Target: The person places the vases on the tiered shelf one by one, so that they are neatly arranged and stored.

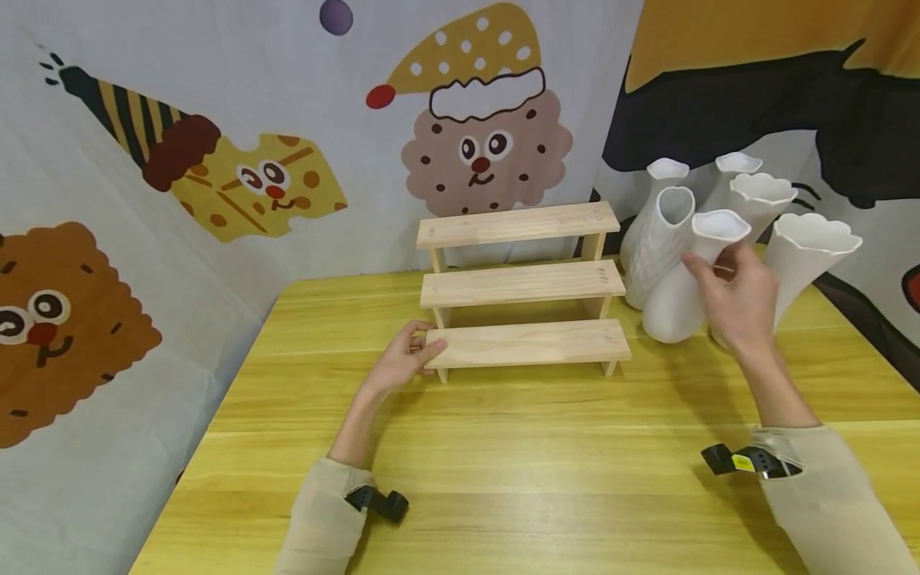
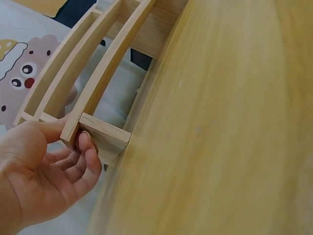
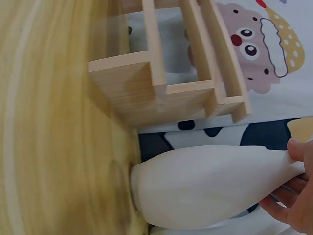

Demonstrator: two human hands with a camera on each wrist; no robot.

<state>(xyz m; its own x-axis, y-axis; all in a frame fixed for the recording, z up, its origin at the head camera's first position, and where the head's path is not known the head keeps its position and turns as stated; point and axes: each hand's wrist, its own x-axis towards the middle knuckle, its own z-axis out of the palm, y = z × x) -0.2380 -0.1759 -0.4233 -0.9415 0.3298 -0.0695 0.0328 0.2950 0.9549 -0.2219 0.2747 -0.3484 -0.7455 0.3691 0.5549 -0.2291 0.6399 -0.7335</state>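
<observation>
A three-tier wooden display stand (image 1: 528, 343) stands on the table near the wall. My left hand (image 1: 398, 362) pinches the left end of its lowest shelf, thumb on top and fingers beneath; the left wrist view shows this grip on the board (image 2: 105, 73). At the right, my right hand (image 1: 743, 295) grips a white vase (image 1: 676, 307) by its narrow neck. In the right wrist view that vase (image 3: 205, 186) has its base at or close to the tabletop; I cannot tell whether it touches.
Several other white vases cluster behind and beside the held one, among them a textured vase (image 1: 661, 239) and a scallop-rimmed vase (image 1: 808, 255). A cartoon-printed cloth (image 1: 287, 96) hangs behind the yellow wooden table (image 1: 503, 463).
</observation>
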